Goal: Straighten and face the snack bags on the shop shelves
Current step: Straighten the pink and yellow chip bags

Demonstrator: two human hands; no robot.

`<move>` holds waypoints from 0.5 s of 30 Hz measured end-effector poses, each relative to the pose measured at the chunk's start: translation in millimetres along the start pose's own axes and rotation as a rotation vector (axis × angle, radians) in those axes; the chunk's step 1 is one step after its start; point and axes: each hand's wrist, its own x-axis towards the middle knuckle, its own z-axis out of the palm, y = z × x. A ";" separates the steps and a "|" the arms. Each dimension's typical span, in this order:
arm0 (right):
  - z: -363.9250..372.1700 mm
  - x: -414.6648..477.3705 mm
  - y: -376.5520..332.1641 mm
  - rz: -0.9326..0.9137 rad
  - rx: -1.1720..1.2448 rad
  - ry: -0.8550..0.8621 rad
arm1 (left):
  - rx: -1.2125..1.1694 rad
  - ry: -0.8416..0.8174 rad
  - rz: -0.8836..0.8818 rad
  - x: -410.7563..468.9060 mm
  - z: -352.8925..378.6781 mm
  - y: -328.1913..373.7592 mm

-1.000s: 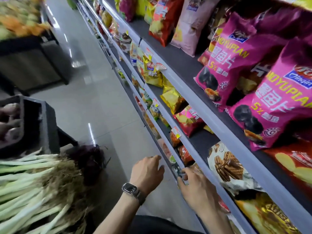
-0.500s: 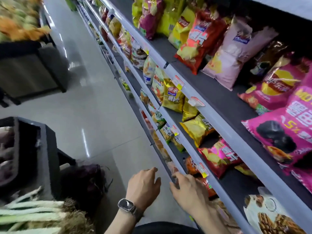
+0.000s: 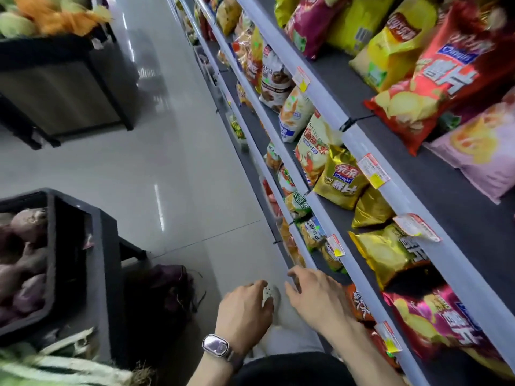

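Shiny snack bags (image 3: 341,179) in gold, red, yellow and pink crowd the grey shelves (image 3: 326,103) on the right, many leaning or lying crooked. The right hand (image 3: 315,296) is open, fingers spread at a low shelf's rail beside an orange bag (image 3: 359,305). The left hand (image 3: 245,307) hangs loosely curled nearby, holding nothing.

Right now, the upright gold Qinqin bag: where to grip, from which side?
I'd pinch the gold Qinqin bag by its crimped top seam, coming from the aisle over the front rail. It stands upright with the top free; a white bag and another gold bag crowd its sides.
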 end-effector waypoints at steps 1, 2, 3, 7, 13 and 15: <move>-4.3 14.7 -2.0 -0.015 0.001 -0.011 | 0.004 -0.001 -0.011 12.4 -6.4 -0.8; -10.0 29.7 -3.4 -0.031 0.002 -0.020 | 0.010 0.001 -0.018 25.8 -13.9 -0.7; -17.4 45.3 -4.7 -0.044 0.000 -0.025 | 0.015 0.011 -0.026 39.7 -22.9 0.3; -55.9 98.5 -11.1 -0.110 -0.006 0.016 | 0.038 0.074 -0.052 98.0 -69.7 8.4; -107.9 144.4 -13.2 -0.137 0.016 0.095 | 0.047 0.141 -0.022 176.5 -129.6 32.0; -125.4 153.7 -16.5 -0.137 0.050 0.144 | 0.037 0.158 0.005 195.6 -145.7 37.0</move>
